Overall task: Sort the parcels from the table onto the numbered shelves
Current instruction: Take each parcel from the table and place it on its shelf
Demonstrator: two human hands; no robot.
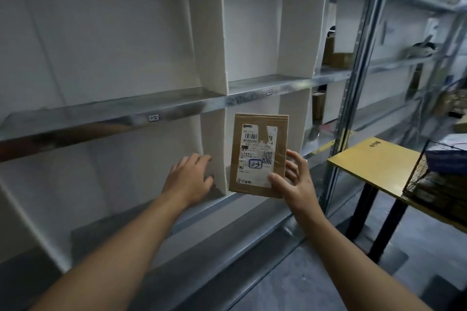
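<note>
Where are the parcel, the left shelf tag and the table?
parcel [257, 156], head view, middle of its label.
left shelf tag [153, 117], head view, tag's centre.
table [374, 159], head view, bare yellow top.

There is one brown parcel [257, 156], and two hands: the left hand [189, 179] and the right hand [295, 184]. Two small number tags [153, 117] sit on the shelf edge [75, 124]. To the right, one yellow table [371, 164] bears one wire basket [429, 179]. On the far right shelves are perhaps three brown boxes [341, 58], too blurred to count surely.
</note>
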